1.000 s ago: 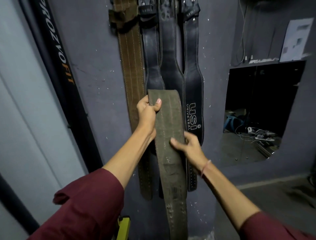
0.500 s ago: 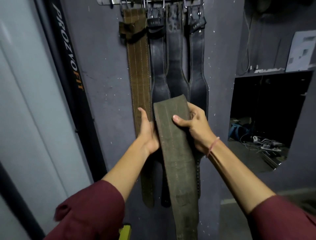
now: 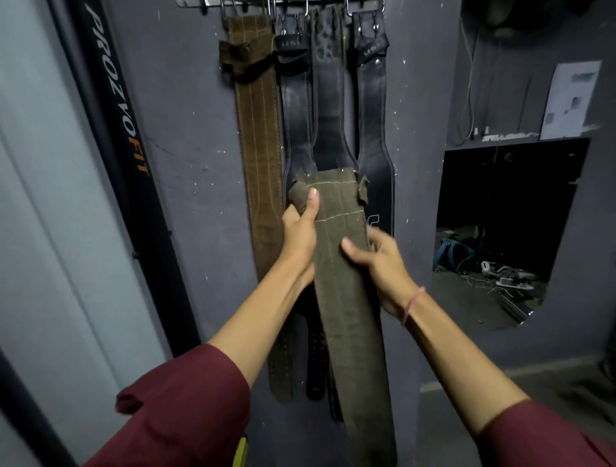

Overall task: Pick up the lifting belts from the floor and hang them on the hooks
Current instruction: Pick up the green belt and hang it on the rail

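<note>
I hold an olive-green suede lifting belt (image 3: 346, 300) upright in front of the wall. My left hand (image 3: 300, 233) grips its left edge near the frayed top end, thumb on the face. My right hand (image 3: 383, 266) clasps the right edge slightly lower. The belt's lower end runs out of the bottom of the frame. Above, a metal hook rail (image 3: 283, 4) carries a brown suede belt (image 3: 260, 140) and three black leather belts (image 3: 330, 110) that hang side by side behind the one I hold.
A black upright bar (image 3: 116, 133) printed PROZVOFIT leans along the wall at left. At right a dark wall opening (image 3: 500, 216) shows cables and gear on a floor. A paper sheet (image 3: 570, 100) is stuck above it.
The belt's frayed top end has come into sight. My left hand moved up to grip near that end, and my right hand slid lower on the right edge. The view tilted up towards the hooks.
</note>
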Tool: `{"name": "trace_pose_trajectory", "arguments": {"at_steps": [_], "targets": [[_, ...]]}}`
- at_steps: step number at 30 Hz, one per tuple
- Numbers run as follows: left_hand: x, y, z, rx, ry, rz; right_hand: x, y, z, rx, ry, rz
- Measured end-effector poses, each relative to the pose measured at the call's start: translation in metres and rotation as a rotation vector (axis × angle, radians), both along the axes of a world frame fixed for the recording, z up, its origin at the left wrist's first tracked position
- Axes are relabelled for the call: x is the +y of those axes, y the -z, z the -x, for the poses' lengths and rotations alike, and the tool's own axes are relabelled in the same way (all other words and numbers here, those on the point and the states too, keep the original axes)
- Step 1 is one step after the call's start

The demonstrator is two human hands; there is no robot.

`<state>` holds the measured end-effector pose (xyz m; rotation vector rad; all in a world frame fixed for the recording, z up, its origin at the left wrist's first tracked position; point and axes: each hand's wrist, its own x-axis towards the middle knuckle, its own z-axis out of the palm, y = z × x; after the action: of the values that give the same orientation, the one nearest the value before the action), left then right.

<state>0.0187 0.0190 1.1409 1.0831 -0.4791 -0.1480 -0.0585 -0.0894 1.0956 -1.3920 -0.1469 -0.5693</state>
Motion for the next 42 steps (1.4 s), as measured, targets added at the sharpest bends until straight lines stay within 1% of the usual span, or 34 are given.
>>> {"name": "trace_pose_trajectory", "arguments": {"at_steps": [2,4,6,8,9,11,12,13,15,17,19,22,25,28,29,31,33,35,37,39,41,42], "targets": [[-0.003,0.005,0.006,-0.018,-0.008,0.028,-0.002,-0.024,-0.008,-0.031,0.067,-0.021],[-0.003,0.004,0.005,-0.040,-0.057,0.054,-0.003,-0.022,-0.009,-0.057,0.047,0.010],[0.001,0.001,0.004,-0.078,-0.090,0.054,-0.004,0.014,-0.001,-0.025,-0.008,0.073],[0.006,-0.002,0.003,-0.100,-0.103,0.048,-0.004,0.075,0.012,0.115,-0.042,0.140],[0.008,-0.002,0.003,-0.107,-0.108,0.042,-0.002,0.105,0.020,0.201,-0.054,0.142],[0.011,0.001,0.002,-0.124,-0.122,0.020,0.003,0.140,0.031,0.311,-0.051,0.139],[0.012,0.002,0.002,-0.140,-0.122,0.015,0.005,0.137,0.031,0.307,-0.040,0.150],[0.013,0.001,0.004,-0.157,-0.122,0.001,0.007,0.123,0.027,0.263,-0.031,0.158],[0.013,0.000,0.008,-0.202,-0.122,-0.035,0.014,0.073,0.018,0.099,-0.010,0.135],[0.013,-0.002,0.012,-0.282,-0.169,-0.094,0.019,0.017,0.007,-0.034,0.022,0.034],[0.013,-0.003,0.019,-0.404,-0.240,-0.149,0.022,-0.021,-0.006,-0.076,0.095,-0.080],[0.018,0.007,0.022,-0.548,-0.317,-0.188,0.027,-0.034,-0.023,-0.122,0.178,-0.159],[0.023,0.038,0.023,-0.602,-0.426,-0.244,0.034,-0.025,-0.029,-0.136,0.219,-0.183],[0.026,0.096,0.027,-0.523,-0.410,-0.403,0.037,-0.018,-0.028,-0.136,0.273,-0.192],[0.029,0.119,0.028,-0.462,-0.366,-0.452,0.036,-0.019,-0.029,-0.133,0.296,-0.199],[0.035,0.157,0.032,-0.332,-0.210,-0.507,0.032,-0.021,-0.029,-0.135,0.331,-0.201],[0.041,0.173,0.037,-0.272,-0.090,-0.477,0.028,-0.022,-0.029,-0.136,0.343,-0.182],[0.041,0.153,0.037,-0.216,-0.042,-0.395,0.028,-0.020,-0.028,-0.136,0.330,-0.161],[0.039,0.113,0.029,-0.186,-0.050,-0.319,0.032,-0.017,-0.026,-0.140,0.303,-0.124],[0.040,0.068,0.016,-0.147,-0.005,-0.203,0.037,-0.013,-0.024,-0.142,0.263,-0.095],[0.042,0.030,0.004,-0.054,0.052,-0.077,0.041,-0.010,-0.023,-0.146,0.229,-0.069],[0.043,0.015,-0.003,-0.007,0.043,-0.040,0.043,-0.010,-0.023,-0.148,0.213,-0.056]]}}
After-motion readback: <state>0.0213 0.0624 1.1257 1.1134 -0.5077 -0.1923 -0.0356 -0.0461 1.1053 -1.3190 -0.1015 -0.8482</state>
